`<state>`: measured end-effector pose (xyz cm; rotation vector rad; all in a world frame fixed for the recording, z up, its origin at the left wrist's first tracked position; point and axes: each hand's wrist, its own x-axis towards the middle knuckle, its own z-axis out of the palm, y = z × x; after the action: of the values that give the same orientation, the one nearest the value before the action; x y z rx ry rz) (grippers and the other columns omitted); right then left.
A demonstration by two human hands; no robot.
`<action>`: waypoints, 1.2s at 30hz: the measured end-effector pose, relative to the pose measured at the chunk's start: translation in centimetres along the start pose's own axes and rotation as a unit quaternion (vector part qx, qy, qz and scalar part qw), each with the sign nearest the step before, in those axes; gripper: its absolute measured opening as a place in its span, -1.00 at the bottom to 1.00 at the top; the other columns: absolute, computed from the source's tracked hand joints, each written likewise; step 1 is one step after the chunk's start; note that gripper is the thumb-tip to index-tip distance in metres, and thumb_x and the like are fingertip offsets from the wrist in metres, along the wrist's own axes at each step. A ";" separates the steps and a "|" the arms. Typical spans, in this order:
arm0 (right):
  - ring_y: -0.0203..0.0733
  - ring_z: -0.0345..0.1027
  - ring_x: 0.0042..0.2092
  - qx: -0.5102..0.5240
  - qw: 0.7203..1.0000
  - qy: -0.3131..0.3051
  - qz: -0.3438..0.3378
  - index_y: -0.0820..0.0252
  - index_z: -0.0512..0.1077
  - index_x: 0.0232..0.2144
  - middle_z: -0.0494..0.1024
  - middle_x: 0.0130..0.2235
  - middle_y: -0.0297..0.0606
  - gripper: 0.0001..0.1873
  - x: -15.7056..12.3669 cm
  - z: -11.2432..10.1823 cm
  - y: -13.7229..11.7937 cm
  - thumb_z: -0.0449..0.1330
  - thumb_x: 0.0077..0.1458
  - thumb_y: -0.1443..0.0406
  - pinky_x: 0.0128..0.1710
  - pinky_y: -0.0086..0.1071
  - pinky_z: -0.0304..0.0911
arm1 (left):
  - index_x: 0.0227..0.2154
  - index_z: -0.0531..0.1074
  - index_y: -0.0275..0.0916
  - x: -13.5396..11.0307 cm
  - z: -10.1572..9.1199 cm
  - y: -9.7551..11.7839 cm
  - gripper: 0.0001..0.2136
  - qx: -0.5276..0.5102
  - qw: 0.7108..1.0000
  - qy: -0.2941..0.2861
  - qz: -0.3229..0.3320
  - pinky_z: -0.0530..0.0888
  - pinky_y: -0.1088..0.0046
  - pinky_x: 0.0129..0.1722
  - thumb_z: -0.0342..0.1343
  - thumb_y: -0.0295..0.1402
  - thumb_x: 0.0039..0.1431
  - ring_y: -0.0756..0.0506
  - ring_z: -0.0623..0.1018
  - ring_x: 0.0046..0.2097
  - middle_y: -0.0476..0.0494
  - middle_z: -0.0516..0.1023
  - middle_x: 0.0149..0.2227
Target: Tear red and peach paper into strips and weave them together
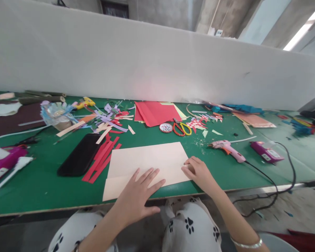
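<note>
A cream sheet of paper lies flat on the green table near its front edge, with a crease or overlapping strip along its near left part. My left hand rests on the lower middle of the sheet, fingers spread. At the sheet's right edge, my right hand has its thumb and curled fingers closed on the paper. Red paper strips and a black phone lie left of the sheet. Beyond it are scissors with red and yellow handles and a small round dish of beads.
Red paper sheets lie at the back by a white partition. Coloured scraps are heaped at back left. To the right are a pink glue gun, a purple device and a black cord hanging over the edge.
</note>
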<state>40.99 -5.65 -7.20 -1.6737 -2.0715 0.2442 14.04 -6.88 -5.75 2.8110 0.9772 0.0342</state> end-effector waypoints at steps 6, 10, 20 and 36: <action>-0.21 0.17 -0.38 -0.028 0.999 0.009 0.013 0.19 0.25 -0.52 0.32 -0.43 -0.27 -0.82 -1.2 -0.3 1.0 0.02 0.10 0.27 -0.36 -0.38 0.09 | 0.20 -0.09 0.03 0.0 0.3 -0.1 -0.37 0.006 1.000 0.005 0.005 0.02 -0.10 0.11 -0.11 0.06 0.09 -0.28 0.06 0.23 -0.18 -0.06 0.27; -0.22 0.17 -0.38 -0.038 0.999 0.006 0.019 0.18 0.22 -0.54 0.31 -0.44 -0.28 -0.80 -1.0 -0.4 0.8 0.01 0.11 0.26 -0.36 -0.39 0.08 | 0.20 -0.10 0.04 0.1 0.1 0.0 -0.33 0.006 1.000 -0.004 0.002 0.03 -0.09 0.12 -0.06 0.07 0.05 -0.27 0.04 0.24 -0.17 -0.08 0.27; -0.23 0.24 -0.34 -0.143 0.986 0.030 0.074 0.19 0.25 -0.58 0.36 -0.42 -0.29 -0.70 -1.0 0.1 -0.2 -0.08 0.16 0.26 -0.39 -0.41 -0.02 | 0.20 -0.07 0.02 0.2 0.0 0.0 -0.33 0.008 1.000 -0.004 -0.003 0.04 -0.10 0.11 -0.02 0.04 0.04 -0.29 0.05 0.23 -0.16 -0.07 0.27; -0.26 0.23 -0.40 -0.207 0.973 0.042 0.097 0.19 0.28 -0.62 0.36 -0.46 -0.31 -0.68 -0.9 0.1 -1.0 -0.03 0.15 0.28 -0.45 -0.40 -0.09 | 0.20 -0.07 0.01 0.0 -0.2 0.1 -0.30 -0.013 1.000 -0.011 -0.011 0.01 -0.08 0.13 0.01 0.04 0.01 -0.27 0.03 0.24 -0.15 -0.10 0.28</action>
<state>40.21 -6.69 -7.11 -2.0921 -1.9914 -0.2125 14.12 -6.90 -5.53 2.7699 0.9960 0.0135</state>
